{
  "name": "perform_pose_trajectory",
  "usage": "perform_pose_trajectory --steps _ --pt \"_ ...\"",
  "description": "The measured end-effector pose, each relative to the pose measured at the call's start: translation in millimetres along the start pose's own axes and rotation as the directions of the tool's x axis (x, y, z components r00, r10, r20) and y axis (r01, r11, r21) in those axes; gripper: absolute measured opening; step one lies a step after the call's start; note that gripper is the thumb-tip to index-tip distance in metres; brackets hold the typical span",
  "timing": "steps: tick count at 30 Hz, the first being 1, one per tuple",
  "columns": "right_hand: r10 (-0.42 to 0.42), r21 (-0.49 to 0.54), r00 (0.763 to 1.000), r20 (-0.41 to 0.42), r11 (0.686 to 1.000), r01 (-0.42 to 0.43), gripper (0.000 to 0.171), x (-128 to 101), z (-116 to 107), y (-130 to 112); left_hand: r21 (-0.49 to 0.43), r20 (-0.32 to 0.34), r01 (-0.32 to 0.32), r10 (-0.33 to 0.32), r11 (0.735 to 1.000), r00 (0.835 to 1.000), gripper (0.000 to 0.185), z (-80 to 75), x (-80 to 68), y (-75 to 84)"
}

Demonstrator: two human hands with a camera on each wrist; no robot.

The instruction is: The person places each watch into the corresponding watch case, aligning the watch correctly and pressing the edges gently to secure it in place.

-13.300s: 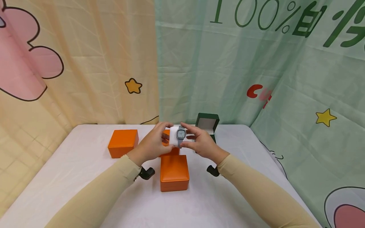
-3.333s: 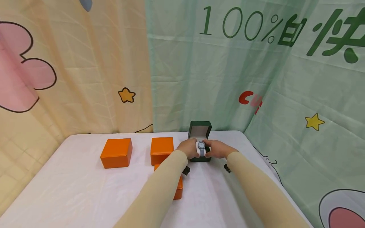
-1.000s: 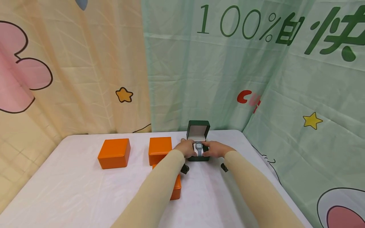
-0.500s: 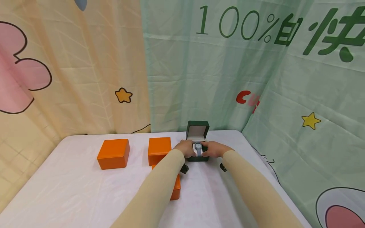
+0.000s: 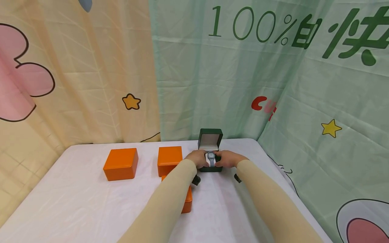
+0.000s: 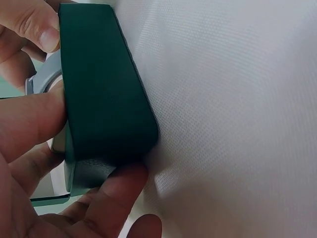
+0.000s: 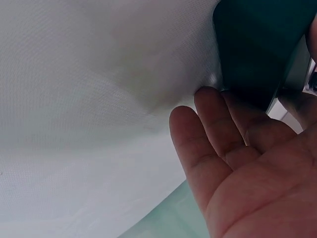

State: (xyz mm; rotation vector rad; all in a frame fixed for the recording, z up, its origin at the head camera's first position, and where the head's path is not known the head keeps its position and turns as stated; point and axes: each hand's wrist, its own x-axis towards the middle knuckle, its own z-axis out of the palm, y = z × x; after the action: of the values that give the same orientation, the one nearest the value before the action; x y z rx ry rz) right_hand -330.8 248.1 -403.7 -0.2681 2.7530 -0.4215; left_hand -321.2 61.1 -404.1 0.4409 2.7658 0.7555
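A square-faced watch (image 5: 211,155) with a grey strap, wrapped round a white cushion (image 5: 207,162), sits in the open dark green watch box (image 5: 211,169). My left hand (image 5: 198,158) holds the cushion from the left with thumb and index finger; in the left wrist view its other fingers lie against the box's side (image 6: 99,84). From the right, my right hand (image 5: 228,158) has thumb and index finger at the cushion. The right wrist view shows the remaining fingers (image 7: 218,121) spread beside the box, near the cloth. The cushion's lower part is hidden inside the box.
Two closed orange boxes stand left of the green one, one farther left (image 5: 120,164) and one near it (image 5: 169,158). My left sleeve partly covers a third orange box (image 5: 187,200). White cloth (image 5: 76,202) covers the table; printed curtains (image 5: 188,84) hang behind it.
Earlier both hands held the cushioned watch raised near the orange boxes. It moved right into the green box and sank slightly lower. Over the last half second, hardly anything moved.
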Motion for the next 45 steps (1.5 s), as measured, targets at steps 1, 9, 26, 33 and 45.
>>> perform_pose_trajectory --steps 1,9,26,33,45 --pt "0.001 -0.001 1.000 -0.002 1.000 -0.001 0.072 -0.1 0.0 -0.2 -0.001 0.003 0.002 -0.002 1.000 1.000 0.051 0.1 1.4 -0.5" --pt "-0.008 0.002 1.000 -0.010 1.000 0.008 0.070 -0.4 0.2 -3.1 -0.016 0.013 0.011 -0.011 1.000 1.000 0.053 4.3 12.4 -6.3" --pt "-0.014 -0.020 1.000 -0.023 1.000 0.013 0.072 -1.0 2.2 -3.2 -0.029 -0.001 0.007 -0.007 1.000 1.000 0.052 6.3 9.0 -5.6" --pt "-0.023 -0.026 0.999 -0.022 0.999 0.023 0.072 -1.3 1.9 -3.2 -0.014 -0.002 0.010 -0.010 1.000 1.000 0.053 6.4 9.9 -5.2" --pt "-0.019 -0.010 0.999 -0.039 1.000 0.019 0.070 -1.0 4.4 -1.2 0.024 -0.008 0.002 -0.002 1.000 1.000 0.055 5.3 5.8 -2.1"
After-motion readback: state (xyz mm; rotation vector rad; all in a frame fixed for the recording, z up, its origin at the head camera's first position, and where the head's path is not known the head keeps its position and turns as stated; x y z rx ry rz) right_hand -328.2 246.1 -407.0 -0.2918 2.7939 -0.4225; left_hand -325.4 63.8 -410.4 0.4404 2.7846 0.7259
